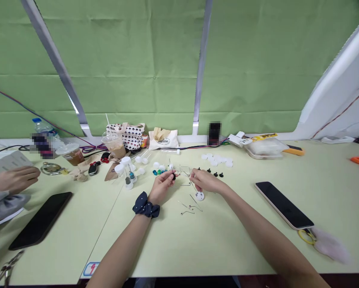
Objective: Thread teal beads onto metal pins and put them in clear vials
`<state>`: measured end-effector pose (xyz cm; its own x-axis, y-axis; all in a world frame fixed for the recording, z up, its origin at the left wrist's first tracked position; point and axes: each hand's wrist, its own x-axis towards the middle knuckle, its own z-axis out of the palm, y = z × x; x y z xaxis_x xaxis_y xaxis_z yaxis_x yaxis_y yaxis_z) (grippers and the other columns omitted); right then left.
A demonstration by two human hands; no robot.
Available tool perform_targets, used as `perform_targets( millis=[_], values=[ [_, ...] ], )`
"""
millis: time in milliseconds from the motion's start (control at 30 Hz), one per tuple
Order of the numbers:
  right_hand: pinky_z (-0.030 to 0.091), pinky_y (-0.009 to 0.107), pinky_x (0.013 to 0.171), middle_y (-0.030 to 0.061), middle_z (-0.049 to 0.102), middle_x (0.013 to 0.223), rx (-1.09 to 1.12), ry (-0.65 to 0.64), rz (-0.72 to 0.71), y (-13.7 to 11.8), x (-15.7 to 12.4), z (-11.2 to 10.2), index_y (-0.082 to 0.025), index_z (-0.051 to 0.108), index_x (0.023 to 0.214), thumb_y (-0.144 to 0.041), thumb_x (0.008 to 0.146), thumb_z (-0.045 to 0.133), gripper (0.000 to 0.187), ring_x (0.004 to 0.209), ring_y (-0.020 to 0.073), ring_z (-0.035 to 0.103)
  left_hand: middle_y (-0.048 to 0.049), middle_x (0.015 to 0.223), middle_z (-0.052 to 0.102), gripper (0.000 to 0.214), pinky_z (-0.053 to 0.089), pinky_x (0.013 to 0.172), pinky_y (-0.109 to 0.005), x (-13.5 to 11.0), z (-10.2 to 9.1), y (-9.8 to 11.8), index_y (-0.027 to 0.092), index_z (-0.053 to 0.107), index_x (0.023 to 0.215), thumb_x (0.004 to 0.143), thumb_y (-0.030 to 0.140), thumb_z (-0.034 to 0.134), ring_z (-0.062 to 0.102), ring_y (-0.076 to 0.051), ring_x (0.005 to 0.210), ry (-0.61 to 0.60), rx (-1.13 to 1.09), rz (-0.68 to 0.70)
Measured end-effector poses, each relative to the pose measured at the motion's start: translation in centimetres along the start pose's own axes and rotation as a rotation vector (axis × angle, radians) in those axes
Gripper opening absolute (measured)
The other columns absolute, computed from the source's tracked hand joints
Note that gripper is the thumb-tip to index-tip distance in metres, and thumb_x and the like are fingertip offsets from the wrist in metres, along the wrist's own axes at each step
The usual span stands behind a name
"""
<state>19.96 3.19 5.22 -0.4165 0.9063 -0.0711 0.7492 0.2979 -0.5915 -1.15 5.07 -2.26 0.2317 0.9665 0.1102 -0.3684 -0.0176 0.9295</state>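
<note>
My left hand point(164, 185) pinches a thin metal pin point(171, 168) with a small black bead point(174, 176) near its lower end. My right hand point(206, 181) grips the end of a bent thin wire point(182, 173), close to my left fingertips. Below my right hand lies a white perforated disc point(199, 196). Several loose metal pins point(189, 208) sit nearer me. Teal beads point(159, 172) lie to the left of my hands, and black studs point(215, 174) lie to the right.
White caps point(217, 160) and capped plastic vials point(127, 172) stand on the pale green table point(179, 248). A co-worker's hand point(14, 179) rests at the left near a black phone point(40, 220). Another phone point(284, 205) lies at the right, and bags point(131, 136) line the back.
</note>
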Motion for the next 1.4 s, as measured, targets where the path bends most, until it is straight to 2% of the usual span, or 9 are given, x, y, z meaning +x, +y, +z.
perform_targets(
  millis=[100,200,367,567,767,1400],
  values=[
    [0.035,0.024,0.056,-0.0042,0.059,0.047,0.01,-0.059,-0.047,-0.8,-0.6,0.6,-0.02,0.049,0.085,-0.026,0.087,0.042,0.009,0.046,0.0127,0.052,-0.0096,0.096,0.066,0.04,0.043,0.063,-0.025,0.0,0.0,0.0,0.016,0.065,0.106,0.071,0.035,0.07,0.055,-0.01,0.068,-0.003,-0.004,0.002],
    [0.038,0.024,0.061,-0.0033,0.058,0.047,0.019,-0.101,-0.122,-1.0,-1.3,1.6,-0.02,0.051,0.076,-0.026,0.085,0.046,0.012,0.054,0.0139,0.056,-0.0096,0.096,0.066,0.039,0.043,0.063,-0.024,0.0,-0.1,-0.1,0.016,0.065,0.106,0.072,0.034,0.07,0.054,-0.009,0.067,-0.02,-0.01,0.016],
    [0.04,0.022,0.058,-0.0013,0.063,0.057,0.11,-0.193,-0.193,0.3,-3.3,3.1,-0.019,0.058,0.073,-0.015,0.08,0.045,0.015,0.056,0.0126,0.058,-0.009,0.095,0.066,0.039,0.042,0.062,-0.024,0.0,-0.1,-0.1,0.016,0.066,0.105,0.071,0.034,0.07,0.054,-0.009,0.066,-0.029,-0.01,0.023],
    [0.039,0.023,0.055,0.0004,0.063,0.061,0.092,-0.114,-0.147,1.3,-5.2,4.3,-0.019,0.068,0.088,-0.019,0.081,0.044,0.025,0.055,0.0131,0.055,-0.01,0.094,0.066,0.04,0.041,0.061,-0.024,0.0,-0.1,-0.1,0.014,0.065,0.106,0.071,0.034,0.07,0.053,-0.009,0.066,-0.033,-0.017,0.02],
    [0.037,0.023,0.057,0.0005,0.057,0.056,-0.01,-0.055,-0.139,0.5,-5.5,4.9,-0.017,0.071,0.083,-0.021,0.081,0.045,0.026,0.055,0.0124,0.05,-0.0097,0.094,0.065,0.037,0.04,0.06,-0.022,-0.1,-0.2,0.0,0.014,0.065,0.106,0.073,0.031,0.07,0.052,-0.009,0.065,-0.039,-0.043,0.03],
    [0.04,0.023,0.064,0.0062,0.068,0.073,-0.133,-0.055,-0.107,-0.4,-5.4,5.7,-0.015,0.071,0.095,-0.017,0.082,0.044,0.03,0.073,0.0167,0.06,-0.0101,0.094,0.065,0.039,0.04,0.059,-0.023,-0.1,-0.2,-0.1,0.014,0.065,0.105,0.072,0.032,0.07,0.051,-0.009,0.065,-0.049,-0.027,0.031]
  ],
)
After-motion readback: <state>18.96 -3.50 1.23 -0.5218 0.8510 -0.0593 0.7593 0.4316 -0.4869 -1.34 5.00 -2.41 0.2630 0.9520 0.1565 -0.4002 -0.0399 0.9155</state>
